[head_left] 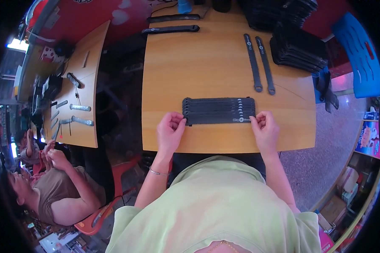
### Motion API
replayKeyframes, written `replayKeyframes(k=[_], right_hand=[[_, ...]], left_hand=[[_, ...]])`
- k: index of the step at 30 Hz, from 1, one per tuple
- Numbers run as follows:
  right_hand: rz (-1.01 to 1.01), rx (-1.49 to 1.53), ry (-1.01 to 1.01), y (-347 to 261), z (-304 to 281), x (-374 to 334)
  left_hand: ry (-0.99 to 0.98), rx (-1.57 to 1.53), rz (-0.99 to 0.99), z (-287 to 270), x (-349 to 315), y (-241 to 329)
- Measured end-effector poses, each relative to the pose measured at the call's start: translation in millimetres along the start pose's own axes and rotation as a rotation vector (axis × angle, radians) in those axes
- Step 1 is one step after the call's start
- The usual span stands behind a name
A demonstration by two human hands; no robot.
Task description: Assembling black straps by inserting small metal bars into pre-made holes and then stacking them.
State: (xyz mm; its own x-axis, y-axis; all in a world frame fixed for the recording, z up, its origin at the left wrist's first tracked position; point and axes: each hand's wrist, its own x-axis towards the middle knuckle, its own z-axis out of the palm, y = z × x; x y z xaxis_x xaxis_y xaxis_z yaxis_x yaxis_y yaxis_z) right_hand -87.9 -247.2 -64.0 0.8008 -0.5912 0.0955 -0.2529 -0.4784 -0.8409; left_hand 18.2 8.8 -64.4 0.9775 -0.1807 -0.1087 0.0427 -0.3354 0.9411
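On the wooden table in front of me lies a row of dark grey fabric straps (213,110), overlapped like shingles so that their pale printed marks line up near the right end. My left hand (172,130) pinches the left end of the nearest strap, thumb against fingers. At the opposite end, my right hand (266,129) pinches the same strap's right corner, its other fingers curled in. The strap runs straight between both hands, against the front of the row. Its ends are partly hidden by my fingertips.
Loose straps (253,63) lie upright at the table's (190,67) right, others (171,29) along its far left edge. Stacked black straps (297,48) fill the far right corner beside a blue plastic chair (361,55). A co-worker (67,185) sits left at another table (90,80).
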Motion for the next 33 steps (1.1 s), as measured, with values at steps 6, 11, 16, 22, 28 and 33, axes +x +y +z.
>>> replayKeyframes(k=[6,11,16,22,28,33], right_hand=[[-0.024,-0.035,0.007,-1.3,-0.9,0.2],[-0.014,-0.039,0.002,-1.2,-0.6,0.0],[-0.011,-0.032,0.003,-2.6,-2.0,-1.0],[-0.02,-0.049,0.007,-4.2,-2.3,0.6],[-0.039,-0.079,0.02,-2.5,-1.6,0.1],[-0.062,-0.079,0.024,-0.3,-0.9,-0.2]], left_hand=[[-0.001,-0.011,0.005,-0.8,-0.4,0.7],[0.0,-0.007,0.004,-0.1,0.1,-2.4],[-0.001,-0.007,0.005,0.2,-0.5,-3.3],[0.016,0.003,0.0,4.5,0.4,-3.1],[0.035,0.072,0.07,6.4,0.4,-3.6],[0.018,0.129,0.126,3.7,1.7,-9.2]])
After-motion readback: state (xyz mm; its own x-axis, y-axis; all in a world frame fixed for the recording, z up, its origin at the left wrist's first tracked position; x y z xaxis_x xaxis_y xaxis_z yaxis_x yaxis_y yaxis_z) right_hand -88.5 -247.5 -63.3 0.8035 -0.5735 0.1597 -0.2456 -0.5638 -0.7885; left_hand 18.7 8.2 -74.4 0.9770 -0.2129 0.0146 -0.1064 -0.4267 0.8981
